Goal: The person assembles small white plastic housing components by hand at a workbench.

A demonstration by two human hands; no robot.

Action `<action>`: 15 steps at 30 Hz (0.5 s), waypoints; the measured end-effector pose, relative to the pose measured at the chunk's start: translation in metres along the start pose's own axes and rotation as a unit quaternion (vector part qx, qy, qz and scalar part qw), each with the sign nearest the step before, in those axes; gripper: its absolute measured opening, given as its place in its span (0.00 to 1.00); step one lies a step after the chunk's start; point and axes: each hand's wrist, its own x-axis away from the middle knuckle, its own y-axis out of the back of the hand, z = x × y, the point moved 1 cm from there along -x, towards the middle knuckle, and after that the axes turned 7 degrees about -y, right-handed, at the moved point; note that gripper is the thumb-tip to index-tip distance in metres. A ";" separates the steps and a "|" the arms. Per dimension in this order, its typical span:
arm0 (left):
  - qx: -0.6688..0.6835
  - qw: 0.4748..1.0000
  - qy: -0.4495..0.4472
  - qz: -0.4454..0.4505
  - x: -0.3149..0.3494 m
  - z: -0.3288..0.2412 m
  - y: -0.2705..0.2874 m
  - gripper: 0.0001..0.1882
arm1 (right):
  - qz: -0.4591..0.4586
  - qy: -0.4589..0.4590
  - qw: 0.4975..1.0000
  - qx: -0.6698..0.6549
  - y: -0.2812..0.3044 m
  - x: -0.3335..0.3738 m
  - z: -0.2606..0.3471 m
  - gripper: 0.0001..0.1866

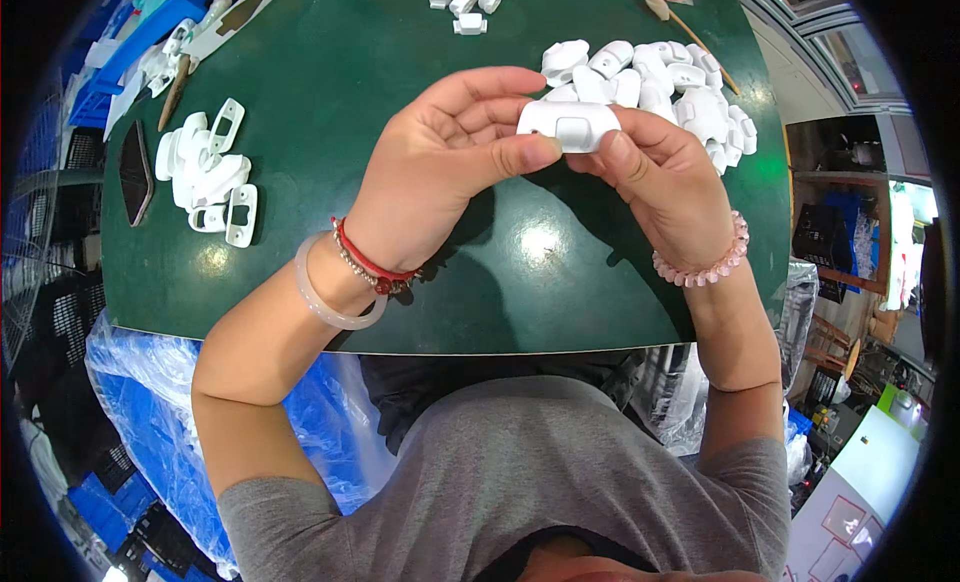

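Between my two hands, above the green table, is a small white plastic casing [568,126] with rounded ends and a raised rectangular panel. My left hand [450,147] pinches its left end, thumb in front and fingers behind. The right end is gripped by my right hand [660,167], its thumb against the lower edge. Just beyond my right hand lies a heap of similar white casings [650,77]. To the left of my left hand sits a smaller pile of white plastic parts [200,167], some of them open frames with a slot.
A dark flat phone-like object [136,172] lies at the table's left edge. More small white parts [468,24] are at the far side. A blue tray [110,77] stands far left. A thin wooden-handled brush [690,27] rests at the far right.
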 end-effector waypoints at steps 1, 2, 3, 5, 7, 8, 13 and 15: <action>0.000 1.000 0.003 -0.003 0.000 -0.001 0.001 0.22 | 0.001 -0.004 1.000 -0.003 -0.001 0.001 -0.001 0.17; 0.032 0.999 0.004 -0.003 -0.001 0.000 0.001 0.22 | 0.001 0.003 1.000 -0.016 -0.002 0.001 -0.001 0.16; 0.063 0.998 0.005 -0.002 -0.001 0.000 0.001 0.22 | 0.001 0.009 1.000 -0.029 -0.002 0.001 -0.001 0.16; 0.066 0.998 0.015 -0.001 -0.002 0.001 0.003 0.22 | 0.010 0.004 0.999 -0.031 -0.002 0.003 -0.001 0.15; 0.069 0.997 0.025 0.002 -0.001 0.002 0.003 0.22 | 0.018 0.001 0.999 -0.033 -0.002 0.003 -0.001 0.15; 0.070 0.997 0.036 0.008 -0.001 0.002 0.002 0.22 | 0.020 0.037 0.999 -0.013 -0.002 0.003 -0.001 0.14; 0.064 0.996 0.048 0.040 0.003 -0.001 0.003 0.22 | 0.066 0.129 0.988 0.045 -0.001 0.001 -0.004 0.11; 0.035 0.999 0.022 0.028 -0.002 0.000 0.002 0.22 | 0.041 0.117 0.991 0.046 -0.001 0.001 -0.001 0.11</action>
